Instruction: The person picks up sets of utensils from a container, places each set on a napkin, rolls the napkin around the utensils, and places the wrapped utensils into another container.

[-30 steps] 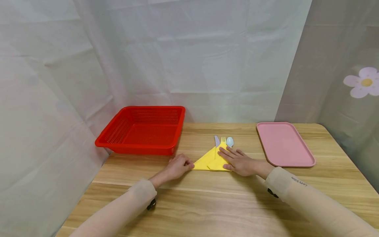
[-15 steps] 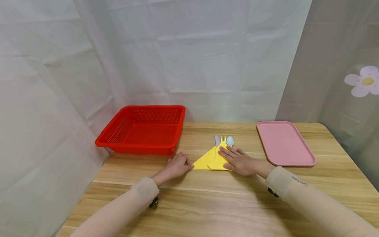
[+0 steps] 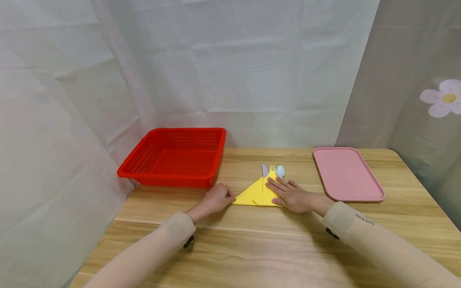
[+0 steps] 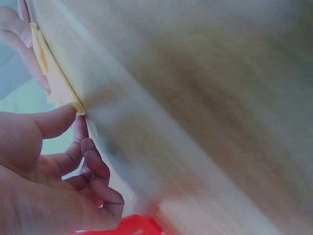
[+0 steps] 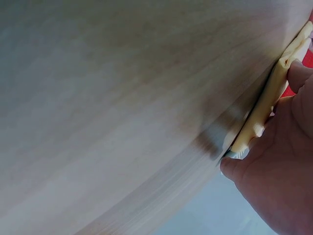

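A folded yellow napkin [image 3: 249, 196] lies on the table around a purple knife [image 3: 264, 170], a yellow fork [image 3: 272, 169] and a pale blue spoon [image 3: 280, 171], whose upper ends stick out at the far side. My left hand [image 3: 217, 199] pinches the napkin's left corner between thumb and finger; the left wrist view shows this corner of the napkin [image 4: 65, 88] close up. Spread flat, my right hand [image 3: 293, 197] rests on the napkin's right part and hides it. In the right wrist view the thumb touches the thick folded napkin edge [image 5: 272, 90].
A red plastic basket [image 3: 187, 179] stands at the back left. To the right lies a pink tray [image 3: 347, 174]. Both rest on the wooden table [image 3: 248, 248], with a pale curtain [image 3: 259, 80] hanging behind it.
My left wrist and forearm have shifted slightly forward and to the right, still pinching the corner. The right hand keeps its place on the napkin.
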The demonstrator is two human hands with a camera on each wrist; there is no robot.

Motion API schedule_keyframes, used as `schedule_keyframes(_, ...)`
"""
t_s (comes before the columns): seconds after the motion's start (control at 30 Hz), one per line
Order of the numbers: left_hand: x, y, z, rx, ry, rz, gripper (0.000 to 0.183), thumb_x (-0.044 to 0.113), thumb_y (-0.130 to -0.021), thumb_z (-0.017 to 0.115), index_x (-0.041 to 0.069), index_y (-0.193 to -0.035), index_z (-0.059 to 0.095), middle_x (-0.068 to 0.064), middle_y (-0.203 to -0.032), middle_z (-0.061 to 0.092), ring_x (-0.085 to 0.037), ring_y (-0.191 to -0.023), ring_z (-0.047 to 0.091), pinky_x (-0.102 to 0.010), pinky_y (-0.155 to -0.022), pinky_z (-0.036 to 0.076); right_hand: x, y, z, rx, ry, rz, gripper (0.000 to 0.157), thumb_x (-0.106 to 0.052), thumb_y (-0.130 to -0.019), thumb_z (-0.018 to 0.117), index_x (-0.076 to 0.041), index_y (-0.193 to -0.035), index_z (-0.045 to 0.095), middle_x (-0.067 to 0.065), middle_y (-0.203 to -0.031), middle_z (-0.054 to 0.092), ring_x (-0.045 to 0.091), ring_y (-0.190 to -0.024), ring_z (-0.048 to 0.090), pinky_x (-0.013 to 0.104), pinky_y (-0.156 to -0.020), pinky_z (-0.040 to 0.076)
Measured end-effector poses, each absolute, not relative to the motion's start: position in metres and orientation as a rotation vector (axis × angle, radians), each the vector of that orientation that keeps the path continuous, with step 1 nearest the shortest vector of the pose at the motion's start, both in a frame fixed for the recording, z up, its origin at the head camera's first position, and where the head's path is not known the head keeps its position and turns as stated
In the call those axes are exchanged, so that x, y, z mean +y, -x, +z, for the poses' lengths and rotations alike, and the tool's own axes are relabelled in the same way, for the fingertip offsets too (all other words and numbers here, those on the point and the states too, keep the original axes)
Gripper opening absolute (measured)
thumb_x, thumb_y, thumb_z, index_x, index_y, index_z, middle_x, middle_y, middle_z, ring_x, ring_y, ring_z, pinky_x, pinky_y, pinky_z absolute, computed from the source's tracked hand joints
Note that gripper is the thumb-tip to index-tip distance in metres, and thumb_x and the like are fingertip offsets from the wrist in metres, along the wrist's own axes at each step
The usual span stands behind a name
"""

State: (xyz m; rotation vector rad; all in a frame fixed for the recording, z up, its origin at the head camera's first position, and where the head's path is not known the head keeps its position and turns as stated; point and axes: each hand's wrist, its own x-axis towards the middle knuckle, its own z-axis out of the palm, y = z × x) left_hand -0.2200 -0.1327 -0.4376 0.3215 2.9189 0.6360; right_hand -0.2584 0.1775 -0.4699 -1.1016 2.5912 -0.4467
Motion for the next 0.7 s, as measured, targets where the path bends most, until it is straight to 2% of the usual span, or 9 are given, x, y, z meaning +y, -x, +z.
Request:
schedule_keyframes(0.13, -0.132, 0.224, -0.433, 2.896, -0.381, 0.629, 0.015, 0.012, -0.091, 0.08, 0.011, -0.079, 0.071, 0.001, -0.085, 0.063, -0.017, -0.089, 0.057, -0.036, -0.08, 0.048, 0.179, 0.26, -0.474, 2.598, 1.116, -0.457, 0.069, -0.047, -0.113, 0.036, -0.012, -0.168, 0.015, 0.01, -0.175, 0.006, 0.036, -0.16, 0.003, 0.066, -0.124, 0.007)
schedule_keyframes(0.3, -0.136, 0.23, -0.431, 2.844, -0.406, 0.657, 0.015, 0.01, -0.088, 0.084, 0.009, -0.08, 0.072, 0.002, -0.079, 0.063, -0.015, -0.084, 0.052, -0.033, -0.082, 0.046, 0.176, 0.257, -0.468, 2.608, 1.123, -0.437, 0.068, -0.045, -0.113, 0.037, -0.01, -0.168, 0.017, 0.011, -0.175, 0.008, 0.037, -0.16, 0.004, 0.067, -0.124, 0.008)
schedule_keyframes(0.5, -0.142, 0.235, -0.433, 2.793, -0.389, 0.708, 0.014, 0.011, -0.088, 0.085, 0.009, -0.084, 0.072, 0.002, -0.077, 0.06, -0.012, -0.076, 0.05, -0.025, -0.07, 0.043, 0.175, 0.256, -0.466, 2.607, 1.118, -0.431, 0.067, -0.043, -0.113, 0.038, -0.009, -0.168, 0.017, 0.012, -0.174, 0.008, 0.038, -0.16, 0.004, 0.067, -0.124, 0.008)
schedule_keyframes(0.7, -0.142, 0.235, -0.432, 2.781, -0.399, 0.699, 0.014, 0.012, -0.089, 0.084, 0.009, -0.083, 0.072, 0.002, -0.076, 0.059, -0.012, -0.075, 0.05, -0.025, -0.069, 0.041, 0.175, 0.256, -0.466, 2.601, 1.105, -0.434, 0.068, -0.043, -0.113, 0.038, -0.01, -0.168, 0.016, 0.011, -0.175, 0.007, 0.037, -0.16, 0.003, 0.066, -0.124, 0.007)
